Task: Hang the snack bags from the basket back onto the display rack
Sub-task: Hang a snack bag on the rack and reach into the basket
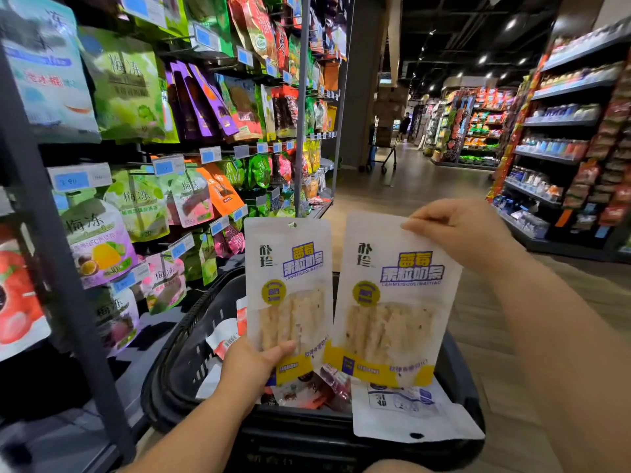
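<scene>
Snack bags: two white pouches up over the basket (191,339). Left hand (254,361) grips the left pouch (290,288) low; right hand (457,230) pinches the right pouch (392,302) at top corner. Light, floppy, slick film; hold near hang hole (292,225). Rack (300,107) left.

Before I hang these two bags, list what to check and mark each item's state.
1. Left hand grips the left bag near its bottom: ok.
2. Right hand pinches the right bag at its top corner: ok.
3. Left bag's hang hole shows, uncovered: ok.
4. Right bag's hole: cannot tell, none visible beside the fingers.
5. Free matching hook on the display rack: cannot tell.
6. Basket emptied: not ok, several bags remain inside.
</scene>
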A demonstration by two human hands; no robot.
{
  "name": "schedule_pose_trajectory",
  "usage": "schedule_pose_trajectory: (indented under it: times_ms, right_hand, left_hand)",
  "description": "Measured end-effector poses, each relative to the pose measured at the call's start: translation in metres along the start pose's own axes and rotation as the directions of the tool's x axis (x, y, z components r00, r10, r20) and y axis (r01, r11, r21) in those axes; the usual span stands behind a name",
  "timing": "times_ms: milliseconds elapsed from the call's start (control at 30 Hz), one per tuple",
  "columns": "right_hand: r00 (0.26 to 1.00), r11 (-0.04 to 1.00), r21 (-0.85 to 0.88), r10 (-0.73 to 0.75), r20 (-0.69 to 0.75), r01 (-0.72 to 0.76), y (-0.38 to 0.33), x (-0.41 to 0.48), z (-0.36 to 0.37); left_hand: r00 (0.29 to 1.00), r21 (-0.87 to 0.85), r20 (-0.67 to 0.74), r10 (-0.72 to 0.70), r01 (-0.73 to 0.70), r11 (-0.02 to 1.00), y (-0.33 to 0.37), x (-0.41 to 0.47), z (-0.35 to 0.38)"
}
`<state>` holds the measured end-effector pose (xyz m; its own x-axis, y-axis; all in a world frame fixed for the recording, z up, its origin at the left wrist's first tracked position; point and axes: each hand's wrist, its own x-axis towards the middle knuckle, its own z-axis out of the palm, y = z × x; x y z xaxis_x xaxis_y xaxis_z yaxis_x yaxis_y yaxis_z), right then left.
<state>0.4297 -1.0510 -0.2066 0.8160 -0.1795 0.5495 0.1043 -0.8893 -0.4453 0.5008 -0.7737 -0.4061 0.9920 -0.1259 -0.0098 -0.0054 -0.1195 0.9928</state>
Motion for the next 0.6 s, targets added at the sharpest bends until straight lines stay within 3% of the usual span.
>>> schedule_pose_trajectory:
  times_ms: [167, 367, 400, 500, 600]
  right_hand:
    - [0.997, 0.999, -0.001, 0.045, 0.065, -0.045, -0.002, 0.002, 0.023]
    - [0.970, 0.977, 0.191, 0.133, -0.206, -0.093, 0.005, -0.005, 0.044]
    - [0.957, 0.933, 0.330, 0.217, -0.193, -0.144, 0.006, -0.010, 0.049]
    - [0.923, 0.652, 0.702, 0.385, 0.016, -0.285, 0.016, -0.033, 0.067]
    - [0.900, 0.583, 0.704, 0.388, 0.197, -0.405, 0.037, -0.057, 0.089]
  left_hand:
    - [0.998, 0.038, 0.061, 0.015, -0.017, 0.999, 0.003, -0.002, 0.001]
    - [0.993, 0.024, 0.115, 0.001, -0.003, 1.000, 0.001, 0.000, 0.000]
    - [0.992, 0.022, 0.123, -0.001, -0.001, 1.000, 0.001, 0.000, 0.000]
    - [0.990, -0.009, 0.143, -0.004, 0.005, 1.000, 0.000, 0.000, 0.000]
    - [0.987, -0.047, 0.161, 0.002, 0.005, 0.999, 0.000, 0.001, 0.000]
